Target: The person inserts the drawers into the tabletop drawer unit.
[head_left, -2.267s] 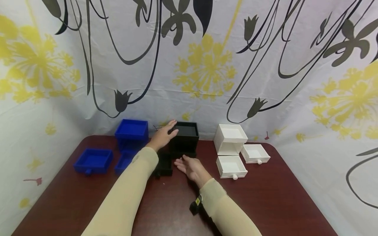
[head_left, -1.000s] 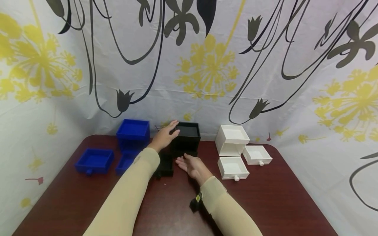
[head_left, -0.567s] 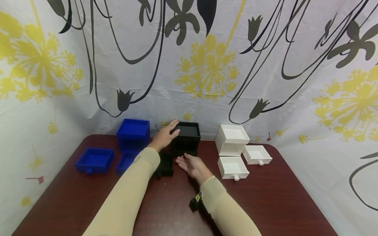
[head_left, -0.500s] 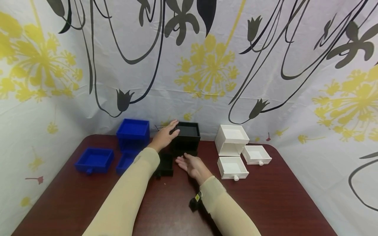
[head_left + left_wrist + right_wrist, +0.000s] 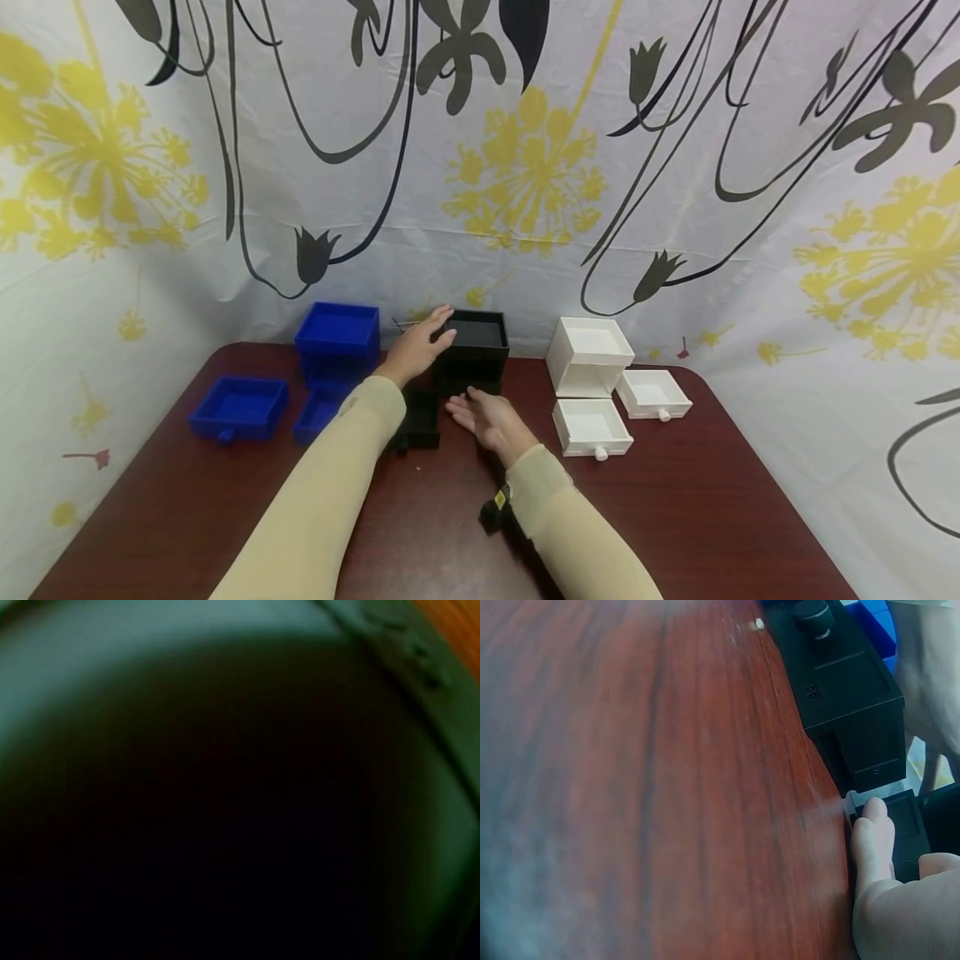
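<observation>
A black box (image 5: pixel 472 364) with a tray-like top stands at the back middle of the table in the head view. My left hand (image 5: pixel 412 348) is beside its left side, fingers extended toward its upper left edge; whether they touch it is unclear. In front lies a black drawer (image 5: pixel 420 421), partly hidden by my left forearm, its knob and front plain in the right wrist view. Right of that drawer, my right hand (image 5: pixel 489 423) has its palm turned up and fingers loosely extended, holding nothing visible. The left wrist view is mostly dark and blurred.
A blue box (image 5: pixel 337 333) stands back left, with blue drawers (image 5: pixel 238 408) before and beside it. At right are a white box (image 5: pixel 588 346) and two white drawers (image 5: pixel 592 427). A patterned cloth (image 5: pixel 525 275) hangs behind the dark red table (image 5: pixel 675 500).
The head view has shifted slightly since the oldest frame. Both hands keep practically the same place and pose, and the boxes and drawers have not moved.
</observation>
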`<state>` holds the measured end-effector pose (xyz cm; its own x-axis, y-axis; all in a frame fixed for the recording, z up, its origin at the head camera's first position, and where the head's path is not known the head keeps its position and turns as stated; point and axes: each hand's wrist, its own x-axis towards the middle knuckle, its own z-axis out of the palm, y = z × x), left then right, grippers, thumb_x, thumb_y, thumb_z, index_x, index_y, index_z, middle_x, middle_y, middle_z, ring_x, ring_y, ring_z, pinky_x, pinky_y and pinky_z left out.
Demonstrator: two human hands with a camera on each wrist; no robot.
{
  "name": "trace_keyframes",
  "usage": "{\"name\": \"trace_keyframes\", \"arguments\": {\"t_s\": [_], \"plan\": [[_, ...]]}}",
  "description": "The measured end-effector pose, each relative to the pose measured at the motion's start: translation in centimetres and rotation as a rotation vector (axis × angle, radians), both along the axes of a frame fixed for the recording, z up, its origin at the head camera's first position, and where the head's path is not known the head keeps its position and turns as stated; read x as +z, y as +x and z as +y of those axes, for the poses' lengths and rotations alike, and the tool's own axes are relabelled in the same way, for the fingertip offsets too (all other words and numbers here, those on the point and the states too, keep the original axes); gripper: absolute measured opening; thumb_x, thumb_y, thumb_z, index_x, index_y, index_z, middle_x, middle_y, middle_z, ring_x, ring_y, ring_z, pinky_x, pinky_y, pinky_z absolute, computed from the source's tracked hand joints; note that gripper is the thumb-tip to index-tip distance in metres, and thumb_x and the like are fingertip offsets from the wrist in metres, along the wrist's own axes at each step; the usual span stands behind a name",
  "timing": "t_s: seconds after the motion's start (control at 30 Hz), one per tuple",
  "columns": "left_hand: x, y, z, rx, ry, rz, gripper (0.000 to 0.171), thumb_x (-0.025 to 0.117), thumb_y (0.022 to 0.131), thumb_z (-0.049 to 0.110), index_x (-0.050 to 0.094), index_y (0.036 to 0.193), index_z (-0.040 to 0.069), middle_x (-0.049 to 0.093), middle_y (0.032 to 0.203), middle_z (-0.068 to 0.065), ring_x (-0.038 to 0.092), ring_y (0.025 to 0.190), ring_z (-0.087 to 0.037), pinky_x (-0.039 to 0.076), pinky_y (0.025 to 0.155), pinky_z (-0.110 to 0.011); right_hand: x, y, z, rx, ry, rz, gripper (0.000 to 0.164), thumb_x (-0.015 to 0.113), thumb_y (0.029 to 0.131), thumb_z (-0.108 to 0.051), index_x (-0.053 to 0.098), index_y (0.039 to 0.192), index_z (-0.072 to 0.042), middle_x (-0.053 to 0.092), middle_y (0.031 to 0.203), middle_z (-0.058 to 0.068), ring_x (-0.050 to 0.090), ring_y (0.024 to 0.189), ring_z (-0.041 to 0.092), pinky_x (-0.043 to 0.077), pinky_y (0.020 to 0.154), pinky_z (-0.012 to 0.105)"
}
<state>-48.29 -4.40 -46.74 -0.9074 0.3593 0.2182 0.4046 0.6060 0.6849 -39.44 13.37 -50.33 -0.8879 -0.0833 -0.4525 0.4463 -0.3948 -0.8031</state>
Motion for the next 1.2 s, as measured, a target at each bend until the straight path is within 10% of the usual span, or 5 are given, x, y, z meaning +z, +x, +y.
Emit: {"name": "trace_keyframes", "arguments": {"t_s": [1.2], "plan": [[0.46,0.45,-0.05,0.007,-0.005,-0.022,0.064,0.04,0.105,0.06,0.029,0.162,0.032,0.018,0.167,0.015,0.025,0.152,-0.032,0.024,0.118,-0.06,0.11,-0.97,0.02,-0.002,0.011,0.002,0.038,0.046,0.11,-0.017,0.046,0.141,0.005,0.055,0.138,0.028,0.062,0.123,0.032,0.05,0.103,0.039]]}}
